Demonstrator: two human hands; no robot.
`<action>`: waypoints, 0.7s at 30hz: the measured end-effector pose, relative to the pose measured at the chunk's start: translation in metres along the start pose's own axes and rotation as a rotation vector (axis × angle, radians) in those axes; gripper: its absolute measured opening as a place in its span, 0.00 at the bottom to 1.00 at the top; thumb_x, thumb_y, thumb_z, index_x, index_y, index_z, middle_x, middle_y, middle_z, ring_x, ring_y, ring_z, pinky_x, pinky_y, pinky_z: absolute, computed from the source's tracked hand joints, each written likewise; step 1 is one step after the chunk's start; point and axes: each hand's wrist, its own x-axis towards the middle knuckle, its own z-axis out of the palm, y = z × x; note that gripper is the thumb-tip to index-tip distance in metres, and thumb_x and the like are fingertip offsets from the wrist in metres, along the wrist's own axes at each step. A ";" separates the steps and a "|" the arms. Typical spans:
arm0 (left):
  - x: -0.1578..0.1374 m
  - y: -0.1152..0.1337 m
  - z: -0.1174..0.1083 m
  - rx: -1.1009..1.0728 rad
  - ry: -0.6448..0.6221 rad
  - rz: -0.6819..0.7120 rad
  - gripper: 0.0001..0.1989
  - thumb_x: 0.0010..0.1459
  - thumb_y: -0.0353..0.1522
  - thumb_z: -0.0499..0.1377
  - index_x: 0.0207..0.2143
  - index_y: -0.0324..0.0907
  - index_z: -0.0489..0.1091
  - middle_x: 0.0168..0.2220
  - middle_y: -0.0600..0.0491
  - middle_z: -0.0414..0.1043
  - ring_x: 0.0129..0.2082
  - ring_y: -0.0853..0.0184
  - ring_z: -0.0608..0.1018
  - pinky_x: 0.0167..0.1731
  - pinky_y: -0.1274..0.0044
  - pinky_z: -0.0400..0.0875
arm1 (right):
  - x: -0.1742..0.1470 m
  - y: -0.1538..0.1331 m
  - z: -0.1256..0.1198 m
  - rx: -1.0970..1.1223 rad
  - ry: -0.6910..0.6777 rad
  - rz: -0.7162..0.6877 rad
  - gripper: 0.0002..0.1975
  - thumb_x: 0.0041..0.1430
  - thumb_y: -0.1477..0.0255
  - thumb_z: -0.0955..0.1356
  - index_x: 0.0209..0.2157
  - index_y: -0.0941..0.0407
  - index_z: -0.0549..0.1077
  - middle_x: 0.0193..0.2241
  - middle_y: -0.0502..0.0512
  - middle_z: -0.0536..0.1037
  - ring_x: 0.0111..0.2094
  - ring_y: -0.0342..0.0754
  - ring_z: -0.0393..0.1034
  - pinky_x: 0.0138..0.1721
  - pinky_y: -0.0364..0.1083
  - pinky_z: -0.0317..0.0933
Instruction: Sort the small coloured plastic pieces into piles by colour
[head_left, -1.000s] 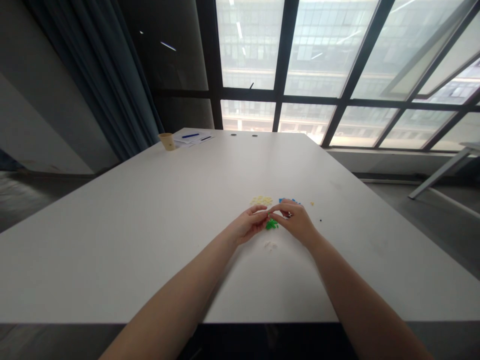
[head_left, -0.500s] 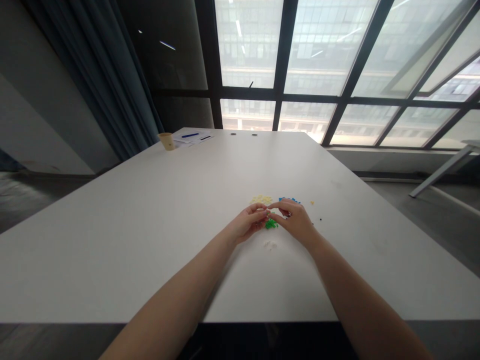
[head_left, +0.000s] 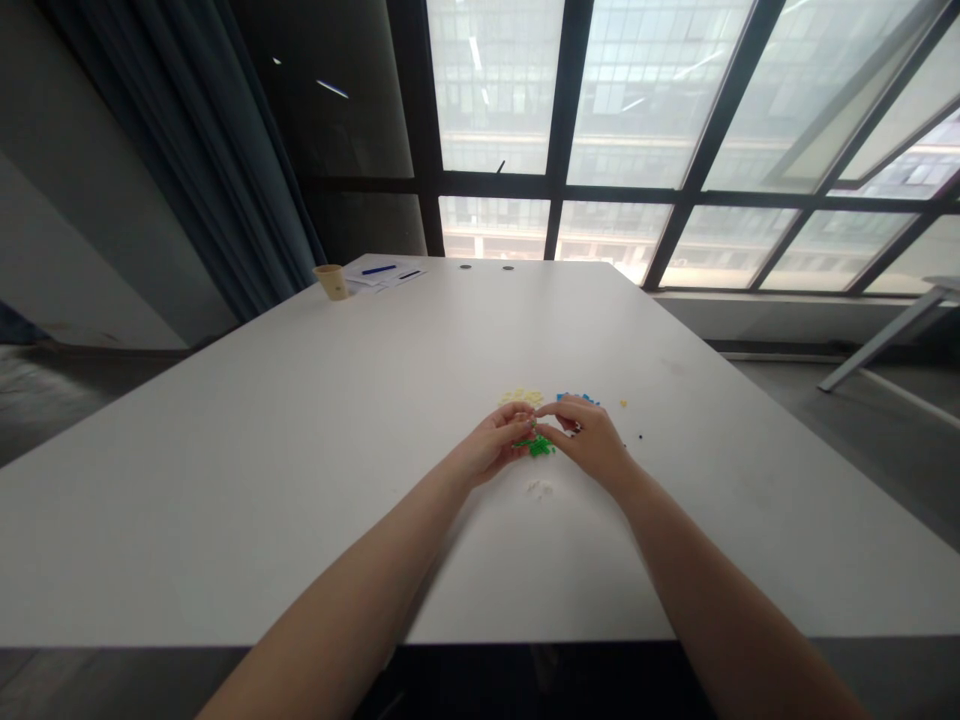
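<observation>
Over the small coloured pieces, my left hand (head_left: pixel 501 445) is closed, thumb and fingers pinching a tiny pale piece (head_left: pixel 533 424) too small to make out. My right hand (head_left: pixel 587 428) meets it from the right, with its index finger and thumb closing at either side of that same piece. Just below the fingertips lies a heap of green pieces (head_left: pixel 540 447), partly covered by the left fingers. Beyond the hands are pale yellow pieces (head_left: pixel 523 397) and blue pieces (head_left: pixel 576 398), the blue ones partly hidden by my right hand. White pieces (head_left: pixel 539 488) lie nearer to me.
The white table (head_left: pixel 300 440) stretches away to the windows. To the right of my right hand sit a single orange-yellow piece (head_left: pixel 623 403) and a tiny black piece (head_left: pixel 640 437). A paper cup (head_left: pixel 332 282) stands at the far left beside papers with a blue pen (head_left: pixel 379 270).
The fingertips have shifted very slightly around the small piece. Both hands otherwise keep their place, and the heaps look the same.
</observation>
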 end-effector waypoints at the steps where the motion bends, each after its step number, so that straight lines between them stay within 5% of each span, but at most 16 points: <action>1: 0.000 0.000 0.000 0.003 -0.002 -0.003 0.12 0.45 0.32 0.64 0.33 0.41 0.67 0.30 0.56 0.67 0.29 0.74 0.71 0.28 0.82 0.62 | 0.000 0.000 0.000 0.000 0.000 0.002 0.05 0.51 0.71 0.67 0.31 0.56 0.74 0.20 0.47 0.63 0.21 0.40 0.53 0.25 0.41 0.50; 21: 0.000 0.001 0.000 0.072 -0.024 -0.016 0.13 0.43 0.31 0.64 0.33 0.40 0.67 0.31 0.54 0.66 0.30 0.73 0.70 0.30 0.81 0.62 | -0.001 0.002 -0.002 0.001 -0.033 0.003 0.05 0.50 0.70 0.67 0.27 0.55 0.74 0.20 0.47 0.63 0.22 0.39 0.55 0.25 0.41 0.51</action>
